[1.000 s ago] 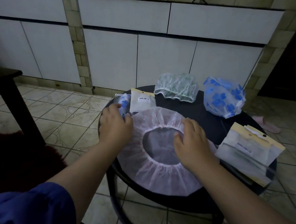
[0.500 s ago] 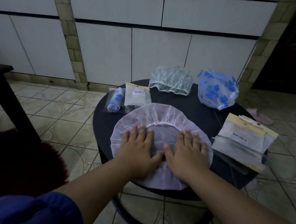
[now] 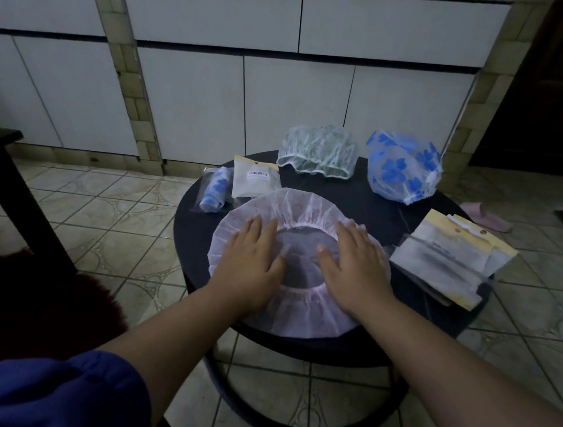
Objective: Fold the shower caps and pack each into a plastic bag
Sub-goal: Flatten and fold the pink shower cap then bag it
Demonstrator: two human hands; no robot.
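Under my left hand (image 3: 251, 262) and my right hand (image 3: 354, 268) lies the pink shower cap (image 3: 302, 215), spread flat with its elastic opening facing up. Both hands are released, fingers straight and pressing down on the film, one on each side of the opening; neither one grips anything.

What worries me first is the cap itself. It is thin and gathered, so I judge that once I lift a palm to make the fold, the elastic will pull the rim back in and the flat shape will crumple. Its near edge also sits at the front rim of the round black worktop (image 3: 195, 236), so a careless drag toward me could slide it off onto the tiled floor.

Just beyond the cap on the left, a packed bag with a blue cap (image 3: 217, 190) and a white bag with a barcode label (image 3: 254, 181) lie touching or nearly touching the cap's far edge; a sweeping fold could nudge them.

On the right, the stack of empty plastic bags (image 3: 451, 257) hangs partly over the worktop's edge. I think a bump from my right forearm would tip it to the floor.

Farther back, the green-patterned cap (image 3: 317, 149) and the blue-flowered cap (image 3: 403, 168) wait unfolded, light enough to shift if the worktop is knocked.
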